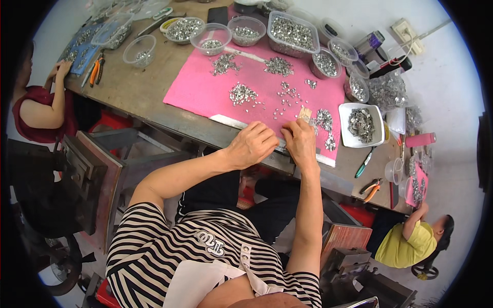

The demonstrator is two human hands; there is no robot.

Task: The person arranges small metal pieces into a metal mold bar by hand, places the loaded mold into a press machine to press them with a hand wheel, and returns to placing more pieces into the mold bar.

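Over the front edge of the pink cloth [190, 90], my left hand [255, 143] is closed with its fingers curled in a pinch. Whatever it grips is too small to make out. Close beside it, my right hand [299, 141] also pinches, thumb against fingers, and I cannot tell what is between them. A small flat wooden piece [305, 113] lies just beyond the right fingertips. Small shiny metal pieces [243, 94] are heaped on the cloth past my hands, with loose ones [288, 93] scattered nearer. Another strip of them [324, 120] lies right of my right hand.
A white square bowl [343, 128] of metal pieces stands at the right, near green-handled pliers [365, 163] and orange-handled cutters [372, 192]. Clear tubs, including a large one [274, 43], line the back. Co-workers sit at left [46, 115] and right [408, 245].
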